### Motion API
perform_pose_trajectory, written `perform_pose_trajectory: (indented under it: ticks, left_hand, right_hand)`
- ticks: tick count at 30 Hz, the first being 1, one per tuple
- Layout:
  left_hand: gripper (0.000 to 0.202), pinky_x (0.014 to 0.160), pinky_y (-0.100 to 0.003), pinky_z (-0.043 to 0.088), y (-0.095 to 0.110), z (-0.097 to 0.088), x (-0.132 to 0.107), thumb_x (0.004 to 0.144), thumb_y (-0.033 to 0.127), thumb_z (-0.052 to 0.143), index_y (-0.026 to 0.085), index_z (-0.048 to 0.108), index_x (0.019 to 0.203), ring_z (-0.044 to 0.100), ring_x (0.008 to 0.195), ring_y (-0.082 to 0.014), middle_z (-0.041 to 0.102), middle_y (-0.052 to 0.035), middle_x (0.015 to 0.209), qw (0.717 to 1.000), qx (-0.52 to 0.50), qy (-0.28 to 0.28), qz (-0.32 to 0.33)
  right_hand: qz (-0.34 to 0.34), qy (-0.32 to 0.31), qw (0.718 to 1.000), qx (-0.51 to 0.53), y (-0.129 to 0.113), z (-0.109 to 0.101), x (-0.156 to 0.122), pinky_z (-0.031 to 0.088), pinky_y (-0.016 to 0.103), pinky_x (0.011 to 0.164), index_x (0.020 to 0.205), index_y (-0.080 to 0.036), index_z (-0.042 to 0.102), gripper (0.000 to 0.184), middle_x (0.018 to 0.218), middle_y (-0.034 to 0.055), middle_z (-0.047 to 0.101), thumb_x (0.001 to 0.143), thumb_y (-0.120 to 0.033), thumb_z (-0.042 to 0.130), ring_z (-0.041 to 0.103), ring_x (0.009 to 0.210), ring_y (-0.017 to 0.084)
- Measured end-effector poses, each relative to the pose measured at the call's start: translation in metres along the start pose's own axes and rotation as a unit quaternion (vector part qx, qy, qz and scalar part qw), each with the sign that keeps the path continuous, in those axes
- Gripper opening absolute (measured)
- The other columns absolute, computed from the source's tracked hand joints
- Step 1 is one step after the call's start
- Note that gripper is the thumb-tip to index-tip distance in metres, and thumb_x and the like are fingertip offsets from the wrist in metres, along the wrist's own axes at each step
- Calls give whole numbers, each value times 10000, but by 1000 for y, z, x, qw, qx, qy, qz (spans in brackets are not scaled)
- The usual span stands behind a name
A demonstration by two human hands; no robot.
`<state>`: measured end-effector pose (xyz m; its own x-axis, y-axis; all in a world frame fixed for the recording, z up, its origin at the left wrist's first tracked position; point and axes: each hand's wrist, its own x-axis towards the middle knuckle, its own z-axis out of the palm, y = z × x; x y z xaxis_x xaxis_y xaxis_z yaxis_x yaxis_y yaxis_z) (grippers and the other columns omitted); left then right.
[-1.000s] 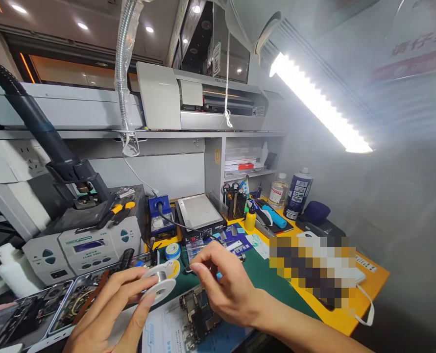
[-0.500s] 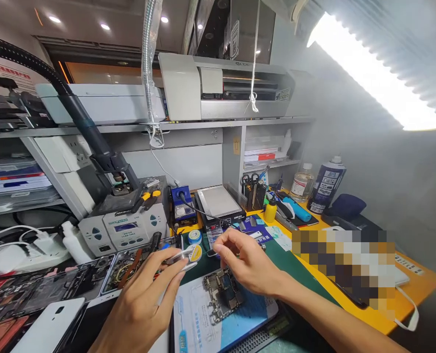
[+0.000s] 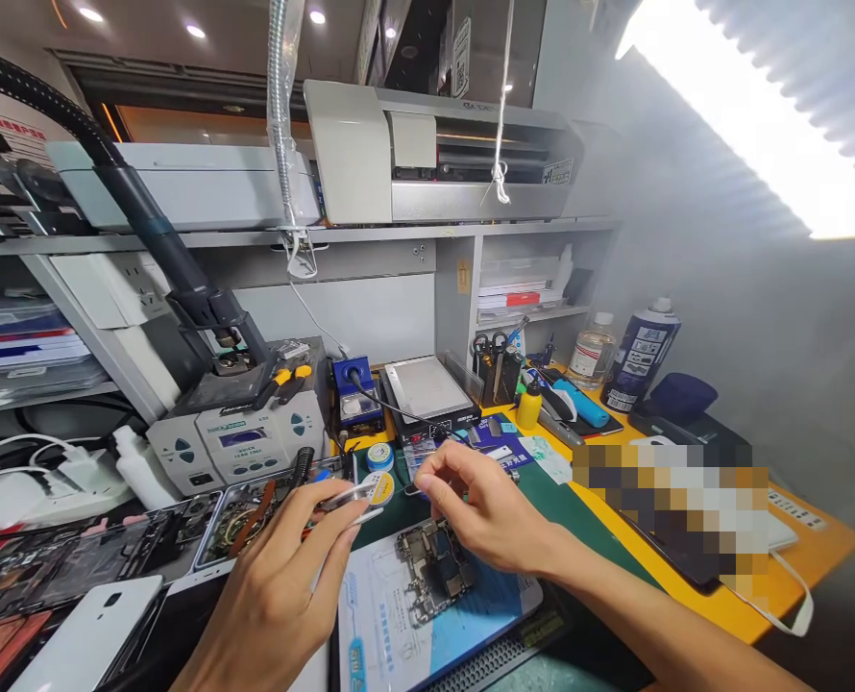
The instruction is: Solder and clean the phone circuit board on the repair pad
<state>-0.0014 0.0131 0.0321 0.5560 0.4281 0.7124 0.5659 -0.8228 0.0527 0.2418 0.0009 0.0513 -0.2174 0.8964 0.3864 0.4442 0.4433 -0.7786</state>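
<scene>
My left hand (image 3: pixel 283 572) is closed, its thumb and fingers gripping a small spool-like thing (image 3: pixel 347 499) with pale rims; the fingers hide part of it. Level with it on the right, my right hand (image 3: pixel 481 505) makes a pinch. Whatever sits between those fingertips is too small to make out. Below the right hand, a phone circuit board (image 3: pixel 434 581) lies on a blue and white printed box (image 3: pixel 380 605). Behind the left fingertips stand two small round tins, one with a yellow-and-white label (image 3: pixel 379 487) and one blue-rimmed (image 3: pixel 379 457).
A hot-air station (image 3: pixel 247 437) and a soldering-iron holder (image 3: pixel 357 394) stand behind. Phone parts (image 3: pixel 60 567) crowd the left. A yellow bottle (image 3: pixel 529 406), a spray can (image 3: pixel 642 356) and a clear bottle (image 3: pixel 592 356) are at the right back. A lamp (image 3: pixel 751 115) hangs above.
The view has shifted slightly. The spool-like thing has tilted a little in my left hand. My right hand keeps its pinch in nearly the same spot.
</scene>
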Motion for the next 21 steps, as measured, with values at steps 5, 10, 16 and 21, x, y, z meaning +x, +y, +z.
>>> perform_pose_trajectory:
  ticks: [5, 10, 16, 21]
  left_hand:
    - [230, 1010, -283, 447, 0, 1, 0, 1019, 116, 461, 146, 629, 1174, 597, 1117, -160, 562, -91, 1194, 1000, 11, 2, -1]
    - [217, 1020, -301, 437, 0, 2, -1, 1018, 110, 449, 155, 621, 1143, 594, 1122, -169, 568, -88, 1184, 1000, 16, -2, -13]
    - [197, 987, -301, 457, 1, 0, 0, 1025, 138, 436, 174, 617, 1094, 607, 1096, -173, 581, -81, 1153, 1000, 29, 4, -11]
    - [204, 988, -312, 479, -2, 1, 0, 1025, 160, 441, 172, 627, 1106, 628, 1090, -186, 613, -80, 1141, 999, 42, 17, 2]
  right_hand:
    - [-15, 0, 1000, -7, -2, 0, -1, 403, 283, 643, 877, -196, 565, 141, 799, -7, 579, 997, -249, 512, 511, 692, 142]
    - [-28, 3, 999, -17, -2, 1, -2, 397, 283, 632, 878, -198, 559, 125, 800, -5, 575, 988, -228, 508, 500, 683, 144]
    - [-51, 15, 998, -28, -1, 1, -3, 409, 290, 668, 885, -194, 576, 117, 824, 6, 592, 983, -221, 518, 514, 723, 150]
    - [-71, 23, 997, -30, -3, 0, -3, 436, 278, 662, 883, -185, 611, 93, 830, 19, 631, 957, -202, 557, 553, 734, 150]
